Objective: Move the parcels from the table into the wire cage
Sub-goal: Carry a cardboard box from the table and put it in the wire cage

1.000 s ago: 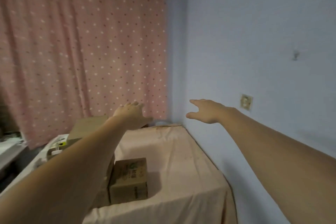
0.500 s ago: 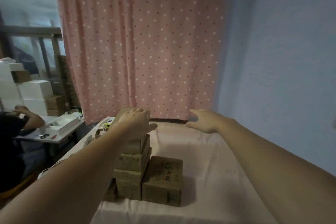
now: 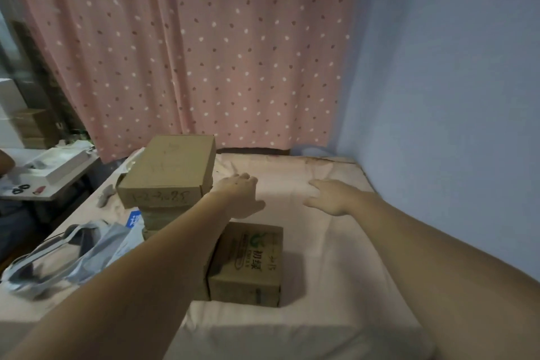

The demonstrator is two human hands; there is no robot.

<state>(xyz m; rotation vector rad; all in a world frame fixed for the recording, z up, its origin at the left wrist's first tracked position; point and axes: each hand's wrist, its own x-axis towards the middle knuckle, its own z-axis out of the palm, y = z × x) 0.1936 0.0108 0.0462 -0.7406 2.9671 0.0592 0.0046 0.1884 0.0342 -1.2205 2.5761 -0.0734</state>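
Now I am reaching out my left hand and right hand with fingers loose, holding nothing, while the brown parcels are sitting stacked on the pink table.

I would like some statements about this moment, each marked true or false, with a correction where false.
1. Both hands are empty. True: the left hand and right hand hold nothing.
2. The box with green print lies on top of the stack. False: it sits on the table cloth, beside the stack.
3. The top box has handwriting on its front. True.
4. The curtain is plain blue. False: it is pink with dots.
5. A grey plastic bag lies left of the boxes. True.
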